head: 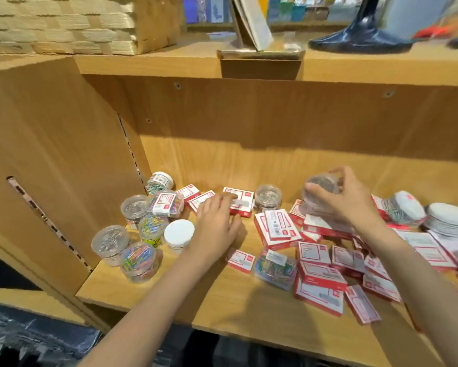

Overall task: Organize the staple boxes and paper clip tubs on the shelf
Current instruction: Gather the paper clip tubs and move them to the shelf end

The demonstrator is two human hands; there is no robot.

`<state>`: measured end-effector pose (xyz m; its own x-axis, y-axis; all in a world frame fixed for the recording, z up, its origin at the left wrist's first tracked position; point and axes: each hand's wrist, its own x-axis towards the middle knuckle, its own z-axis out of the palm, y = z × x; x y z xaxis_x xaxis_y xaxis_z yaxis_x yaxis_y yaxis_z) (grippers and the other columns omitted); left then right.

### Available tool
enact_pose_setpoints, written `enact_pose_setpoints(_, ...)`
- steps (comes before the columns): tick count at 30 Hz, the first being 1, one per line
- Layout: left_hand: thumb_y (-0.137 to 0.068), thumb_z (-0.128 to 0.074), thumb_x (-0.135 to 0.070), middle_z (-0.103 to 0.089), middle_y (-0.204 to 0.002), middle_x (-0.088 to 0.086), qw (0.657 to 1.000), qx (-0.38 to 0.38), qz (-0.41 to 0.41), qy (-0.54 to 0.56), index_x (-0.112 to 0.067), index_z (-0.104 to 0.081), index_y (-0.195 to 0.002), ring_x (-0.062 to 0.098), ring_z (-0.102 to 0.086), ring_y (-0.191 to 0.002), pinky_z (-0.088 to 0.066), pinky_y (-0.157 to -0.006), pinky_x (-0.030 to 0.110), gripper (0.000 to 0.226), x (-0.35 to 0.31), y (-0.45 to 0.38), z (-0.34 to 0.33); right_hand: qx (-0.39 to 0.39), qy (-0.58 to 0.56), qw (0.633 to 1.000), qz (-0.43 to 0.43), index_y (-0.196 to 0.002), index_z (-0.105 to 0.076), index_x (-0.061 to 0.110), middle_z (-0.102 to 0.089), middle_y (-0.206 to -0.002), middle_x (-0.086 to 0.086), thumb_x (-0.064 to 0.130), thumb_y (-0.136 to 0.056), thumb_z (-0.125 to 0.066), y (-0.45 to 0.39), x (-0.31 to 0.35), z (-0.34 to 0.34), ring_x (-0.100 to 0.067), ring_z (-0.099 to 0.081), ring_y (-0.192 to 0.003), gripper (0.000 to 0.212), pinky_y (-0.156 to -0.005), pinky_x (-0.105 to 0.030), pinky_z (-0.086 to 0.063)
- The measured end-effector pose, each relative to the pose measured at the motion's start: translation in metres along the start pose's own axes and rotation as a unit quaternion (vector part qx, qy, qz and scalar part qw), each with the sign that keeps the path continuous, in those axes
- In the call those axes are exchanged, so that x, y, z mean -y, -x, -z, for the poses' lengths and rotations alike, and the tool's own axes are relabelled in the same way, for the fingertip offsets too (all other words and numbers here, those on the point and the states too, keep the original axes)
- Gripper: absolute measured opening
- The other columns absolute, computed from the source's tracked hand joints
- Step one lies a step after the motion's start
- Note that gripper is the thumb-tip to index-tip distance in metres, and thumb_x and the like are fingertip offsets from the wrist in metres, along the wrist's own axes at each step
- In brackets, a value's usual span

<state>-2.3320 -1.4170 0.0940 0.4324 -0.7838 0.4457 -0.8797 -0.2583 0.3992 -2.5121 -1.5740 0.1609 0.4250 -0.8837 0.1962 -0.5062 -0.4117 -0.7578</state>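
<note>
My right hand grips a clear clip tub above the staple boxes at centre-right; tub cluster lies lower left, nearer my left hand, open-fingered, touching a box.

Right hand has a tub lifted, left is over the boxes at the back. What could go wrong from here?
The right hand pinches the clear tub by its sides above the loose staple boxes; a slip could drop it onto them. The left hand reaches close beside the round tubs crowded at the left; its forearm could topple one, perhaps the tub nearest the shelf edge.
</note>
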Motion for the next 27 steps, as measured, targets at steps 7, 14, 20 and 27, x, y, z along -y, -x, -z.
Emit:
enact_pose_setpoints(7, -0.082, -0.056, -0.05, -0.051, -0.129, 0.009, 0.986, 0.122, 0.105, 0.051, -0.013, -0.039, -0.13, 0.028, -0.045, -0.119, -0.035, -0.101, 0.042, 0.063, -0.038, -0.064, -0.053, 0.056, -0.073, 0.992, -0.087, -0.112, -0.043, 0.022, -0.052, -0.094, 0.007, 0.052, -0.068, -0.069, 0.01, -0.015, 0.015, -0.025, -0.062, -0.086, 0.059, -0.076, -0.046, -0.054)
enact_pose_setpoints(14, -0.076, -0.068, -0.04, -0.056, -0.119, 0.005, 0.988, -0.014, 0.112, 0.104, -0.013, -0.046, -0.12, 0.025, -0.047, -0.112, -0.037, -0.094, 0.037, 0.057, -0.037, -0.059, -0.042, 0.094, -0.097, 0.99, -0.039, -0.104, -0.049, 0.01, -0.054, -0.085, 0.007, 0.036, -0.072, -0.073, -0.005, -0.002, 0.006, -0.011, -0.061, -0.06, 0.047, -0.059, -0.033, -0.054)
enact_pose_setpoints(20, -0.081, -0.066, -0.038, -0.053, -0.122, 0.002, 0.95, -0.219, 0.179, 0.13, -0.015, -0.044, -0.126, 0.02, -0.043, -0.114, -0.03, -0.088, 0.021, 0.055, 0.004, -0.034, 0.052, 0.259, -0.241, 0.933, -0.065, -0.106, -0.051, 0.007, -0.062, -0.095, -0.01, 0.032, -0.075, -0.073, -0.008, 0.049, -0.065, -0.016, -0.063, -0.056, 0.045, -0.045, -0.025, -0.052)
enact_pose_setpoints(27, -0.086, -0.059, -0.035, -0.045, -0.131, 0.008, 0.939, -0.199, 0.28, -0.009, -0.012, -0.04, -0.135, 0.025, -0.04, -0.121, -0.031, -0.098, 0.029, 0.057, 0.076, 0.048, 0.095, 0.34, -0.336, 0.876, -0.067, -0.105, -0.048, 0.008, -0.062, -0.108, -0.016, 0.028, -0.078, -0.072, -0.001, 0.145, -0.169, -0.02, -0.066, -0.065, 0.041, -0.047, -0.023, -0.054)
